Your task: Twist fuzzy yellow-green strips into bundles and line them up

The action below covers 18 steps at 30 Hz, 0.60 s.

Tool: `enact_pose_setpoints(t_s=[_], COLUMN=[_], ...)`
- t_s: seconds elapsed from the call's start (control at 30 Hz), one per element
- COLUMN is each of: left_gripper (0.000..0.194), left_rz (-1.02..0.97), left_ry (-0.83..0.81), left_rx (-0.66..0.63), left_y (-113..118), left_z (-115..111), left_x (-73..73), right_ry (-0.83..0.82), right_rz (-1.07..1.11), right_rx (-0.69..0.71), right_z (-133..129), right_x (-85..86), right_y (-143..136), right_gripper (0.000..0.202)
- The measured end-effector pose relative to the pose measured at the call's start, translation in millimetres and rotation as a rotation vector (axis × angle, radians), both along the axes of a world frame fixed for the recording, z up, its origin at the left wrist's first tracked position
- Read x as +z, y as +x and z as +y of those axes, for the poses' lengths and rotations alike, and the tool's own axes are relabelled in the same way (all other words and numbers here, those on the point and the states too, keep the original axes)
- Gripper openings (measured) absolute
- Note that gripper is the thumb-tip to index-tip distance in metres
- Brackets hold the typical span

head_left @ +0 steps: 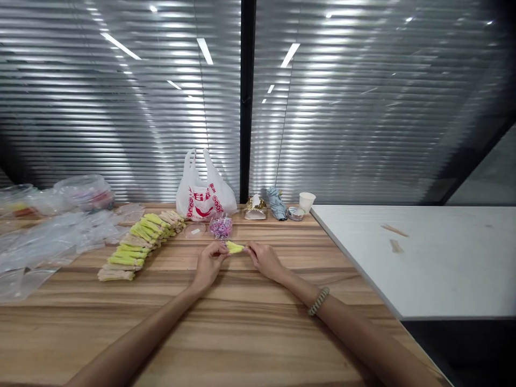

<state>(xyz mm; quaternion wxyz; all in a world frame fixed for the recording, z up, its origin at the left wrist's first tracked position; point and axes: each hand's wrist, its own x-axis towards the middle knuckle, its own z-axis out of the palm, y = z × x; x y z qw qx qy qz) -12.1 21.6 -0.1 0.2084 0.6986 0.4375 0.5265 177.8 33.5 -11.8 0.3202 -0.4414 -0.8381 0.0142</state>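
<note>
Between my two hands a small yellow bundle [234,247] is stretched just above the wooden table [242,333]; it looks soft, like the bundles in the pile. My left hand [210,259] pinches its left end, and my right hand [263,259] pinches the other end. Right behind my left hand stands a clear tub [221,227] full of small purple and pink pieces. A clear round lid [195,230] lies beside it. To the left, a long row of yellow and beige bundles [139,244] is stacked in overlapping layers.
Clear plastic bags [52,242] and round plastic containers [84,192] cover the far left. At the back are a white carrier bag [206,193], a gold tissue pack [255,208], a folded umbrella [276,203], a tape roll [295,214] and a paper cup [307,201]. A white table [443,269] adjoins on the right.
</note>
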Motion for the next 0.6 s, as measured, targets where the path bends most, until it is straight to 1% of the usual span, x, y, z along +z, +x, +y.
enact_pose_setpoints(t_s=[0.1, 0.17, 0.3, 0.43, 0.5, 0.6], left_gripper=[0.011, 0.013, 0.023, 0.036, 0.039, 0.039], left_rz=[0.013, 0.014, -0.003, -0.014, 0.006, 0.045], left_ry=[0.015, -0.009, -0.148, -0.286, -0.315, -0.325], left_rx=[-0.022, -0.037, -0.049, -0.020, -0.013, -0.045], left_y=[1.3, 2.4, 2.8, 1.2, 0.7, 0.9], left_z=[-2.1, -2.8, -1.0, 2.5, 3.6, 4.7], left_x=[2.8, 3.8, 2.5, 0.0, -0.5, -0.9], right_ry=[-0.007, -0.009, -0.005, 0.008, 0.017, 0.028], right_rz=[0.001, 0.011, 0.034, 0.064, 0.072, 0.075], right_rx=[-0.007, -0.013, -0.035, -0.020, -0.010, 0.000], right_z=[0.4, 0.7, 0.8, 0.6, 0.6, 1.0], right_x=[0.3, 0.7, 1.4, 1.3, 0.5, -1.0], right_y=[0.1, 0.2, 0.5, 0.1, -0.1, -0.2], right_gripper=[0.021, 0.021, 0.021, 0.020, 0.021, 0.021])
